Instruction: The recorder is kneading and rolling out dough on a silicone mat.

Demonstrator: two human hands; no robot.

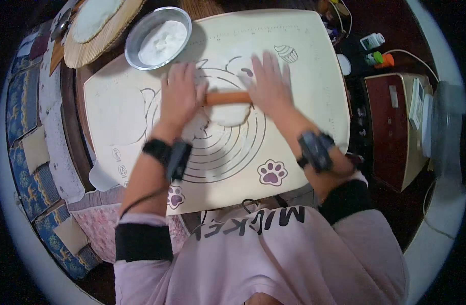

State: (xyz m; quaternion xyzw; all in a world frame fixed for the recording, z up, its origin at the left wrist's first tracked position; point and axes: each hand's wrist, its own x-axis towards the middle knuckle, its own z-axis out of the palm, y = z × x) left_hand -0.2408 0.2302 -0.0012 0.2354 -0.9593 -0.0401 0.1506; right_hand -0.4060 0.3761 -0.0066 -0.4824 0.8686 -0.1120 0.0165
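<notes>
A wooden rolling pin (228, 98) lies across the far part of a piece of white dough (230, 115) on a cream pastry mat (316, 114). My left hand (182, 89) rests over the pin's left end, palm down, with its fingers stretched forward. Over the right end lies my right hand (270, 85), its fingers extended and slightly blurred. Neither hand has its fingers wrapped round the pin. Printed circles surround the dough, and flour dusts the mat near it. A flat, pale round sheet (118, 116), seemingly rolled dough, lies on the mat's left side.
A metal bowl of flour (132, 47) stands at the mat's far left edge. Beyond it, a round woven tray (78, 55) holds a pale flat round. Several bottles, one a white bottle (372, 41), stand past the mat's right edge, near a dark red box (387, 129).
</notes>
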